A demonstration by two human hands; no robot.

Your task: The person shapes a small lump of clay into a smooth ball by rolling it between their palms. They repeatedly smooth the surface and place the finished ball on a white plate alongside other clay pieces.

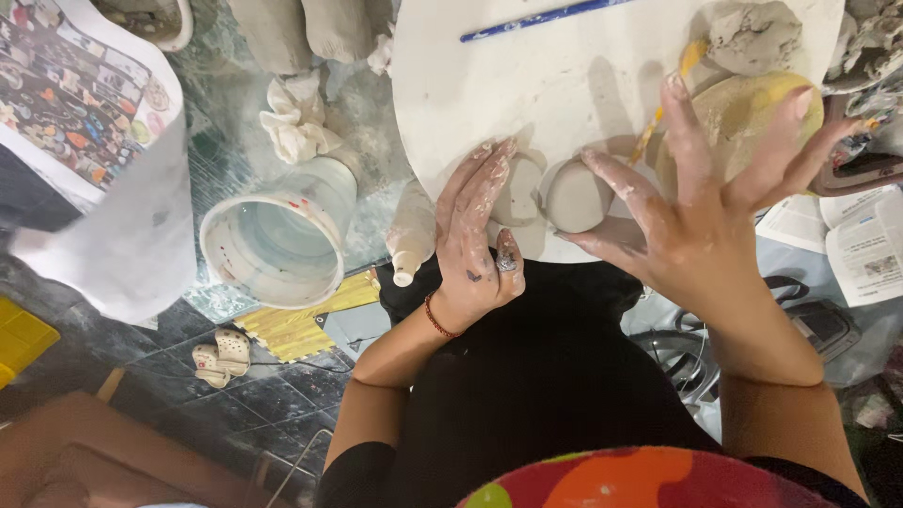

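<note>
A round white board (564,75) lies in front of me with two small grey clay pieces at its near edge. My left hand (480,235), smeared with clay, rests flat with its fingers on the left clay piece (522,188). My right hand (701,202) has its fingers spread wide; its thumb and index finger touch the rounder clay lump (574,196). A red cord bracelet circles my left wrist.
A white bucket of water (277,240) stands left of the board, with a crumpled white rag (296,118) behind it. A blue-handled tool (541,17), a yellow sponge (748,108), a brush and a larger clay lump (752,36) lie on the board. Papers sit at right.
</note>
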